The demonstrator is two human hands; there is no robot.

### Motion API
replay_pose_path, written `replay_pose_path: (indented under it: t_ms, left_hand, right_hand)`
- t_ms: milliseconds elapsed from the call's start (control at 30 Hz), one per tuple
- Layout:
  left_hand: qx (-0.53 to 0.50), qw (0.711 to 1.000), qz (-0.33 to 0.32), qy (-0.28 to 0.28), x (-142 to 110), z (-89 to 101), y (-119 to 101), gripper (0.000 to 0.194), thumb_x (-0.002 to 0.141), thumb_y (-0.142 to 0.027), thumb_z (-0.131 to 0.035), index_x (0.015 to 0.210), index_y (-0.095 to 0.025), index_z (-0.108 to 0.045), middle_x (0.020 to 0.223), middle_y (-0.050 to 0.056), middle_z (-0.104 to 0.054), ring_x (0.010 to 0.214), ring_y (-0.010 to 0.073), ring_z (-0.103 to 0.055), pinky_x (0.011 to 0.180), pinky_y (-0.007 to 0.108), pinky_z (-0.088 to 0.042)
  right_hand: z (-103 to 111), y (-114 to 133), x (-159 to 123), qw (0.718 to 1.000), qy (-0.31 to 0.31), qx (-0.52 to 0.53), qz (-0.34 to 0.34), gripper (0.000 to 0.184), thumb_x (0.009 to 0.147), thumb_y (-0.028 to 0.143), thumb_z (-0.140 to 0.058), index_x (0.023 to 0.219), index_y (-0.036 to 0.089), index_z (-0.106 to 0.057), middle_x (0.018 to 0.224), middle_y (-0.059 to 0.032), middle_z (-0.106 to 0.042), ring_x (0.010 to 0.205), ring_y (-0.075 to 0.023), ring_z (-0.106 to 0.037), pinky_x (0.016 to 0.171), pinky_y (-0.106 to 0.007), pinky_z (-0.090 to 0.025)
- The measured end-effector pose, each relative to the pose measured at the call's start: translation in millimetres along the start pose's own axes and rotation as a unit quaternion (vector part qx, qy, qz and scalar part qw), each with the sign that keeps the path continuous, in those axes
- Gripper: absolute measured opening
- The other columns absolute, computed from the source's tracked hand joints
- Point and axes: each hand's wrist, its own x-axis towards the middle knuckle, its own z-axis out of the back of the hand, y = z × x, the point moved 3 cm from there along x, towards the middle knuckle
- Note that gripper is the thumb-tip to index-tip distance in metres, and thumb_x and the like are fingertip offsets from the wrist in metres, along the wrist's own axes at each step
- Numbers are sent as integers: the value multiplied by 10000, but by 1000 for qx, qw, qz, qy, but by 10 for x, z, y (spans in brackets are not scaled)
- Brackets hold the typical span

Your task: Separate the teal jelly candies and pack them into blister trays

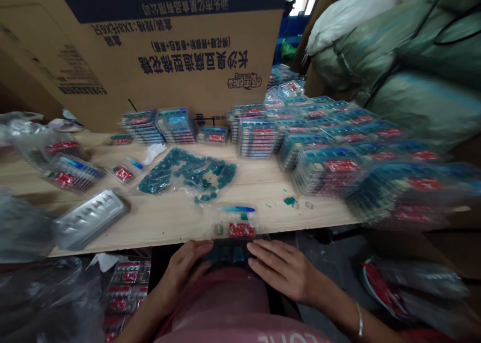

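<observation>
Resting on a clear plastic blister pack (231, 240) at the near edge of the wooden table (165, 227), the left hand (184, 273) and the right hand (281, 270) lie apart, one on each side of it, with the fingers spread over its teal cells. Whether they clamp it or only rest on it, I cannot tell. A red label (241, 229) shows inside the pack, on the far side of the hands, and a slim blue stick (236, 208) lies at the pack's far end.

Ahead of the right hand, loose teal bits (289, 200) sit on the table, and beyond them rise stacks of finished packs (323, 170). Ahead of the left hand lies a plastic bag of teal pieces (188, 172). Further left of that hand is a silver metal tray (90, 218), tilted on the table, and a flattened cardboard carton (150, 47) stands upright behind everything. Below the left hand, red-labelled packs (126, 293) lie beneath the table edge. A metal bangle (359, 319) circles the right wrist.
</observation>
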Motion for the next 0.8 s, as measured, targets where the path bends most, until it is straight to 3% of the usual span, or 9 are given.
replay_pose_path:
  t_ms: [100,200,267,367,500,667,733,800]
  left_hand:
    - [-18,998,45,-25,177,-10,7,310,794,-221,-598,1098,-267,-634,888,40,-701,791,177,-648,700,253,-503]
    - [-54,987,131,-71,500,-72,147,230,767,-291,-612,975,-210,-667,664,2,-649,584,141,-588,541,219,-437]
    - [-61,977,176,-99,697,-143,293,198,700,-311,-659,854,-186,-676,566,-27,-582,467,111,-502,471,212,-368]
    - [-29,968,211,-130,869,-238,492,215,646,-292,-677,829,-181,-656,560,-42,-560,417,93,-444,461,215,-331]
    - [50,965,249,-68,923,-320,593,229,742,-269,-563,946,-175,-607,528,-49,-551,462,120,-501,508,220,-349]
    - [151,950,274,-1,991,-320,568,232,769,-224,-535,987,-157,-575,505,-54,-535,510,137,-536,524,225,-327]
    - [167,946,276,13,1015,-321,565,243,758,-202,-539,993,-147,-566,494,-60,-526,522,142,-541,526,225,-323]
    - [167,948,271,13,1024,-338,566,286,756,-202,-532,1035,-142,-550,500,-64,-528,524,143,-545,526,225,-326]
  right_hand:
    - [-110,-180,17,984,-33,126,-124,392,905,157,-481,1277,279,-500,1147,-61,-659,1046,-190,-622,872,-353,-536]
    - [-357,-547,78,923,-86,259,-271,431,880,221,-531,1304,237,-449,1040,-62,-682,929,-173,-657,788,-311,-548]
    - [-541,-777,121,899,-105,288,-314,381,855,244,-558,1231,209,-508,1017,-67,-661,934,-178,-637,782,-315,-533]
    - [-733,-996,149,906,-135,248,-315,285,823,262,-592,1098,185,-598,1080,-97,-589,1064,-212,-550,912,-379,-460]
    - [-860,-1112,126,907,-139,242,-316,271,848,261,-548,1107,192,-591,1120,-102,-550,1109,-214,-508,970,-390,-412]
    - [-833,-1223,174,899,-66,187,-391,228,822,230,-569,1044,183,-595,1018,-85,-569,885,-197,-577,822,-370,-490]
    - [-752,-1186,241,913,-30,131,-385,225,828,226,-559,1045,179,-597,1030,-101,-577,965,-224,-560,866,-398,-467]
    - [-685,-1063,320,939,1,97,-329,358,802,290,-608,1140,181,-559,1171,-131,-550,1138,-263,-483,959,-443,-406]
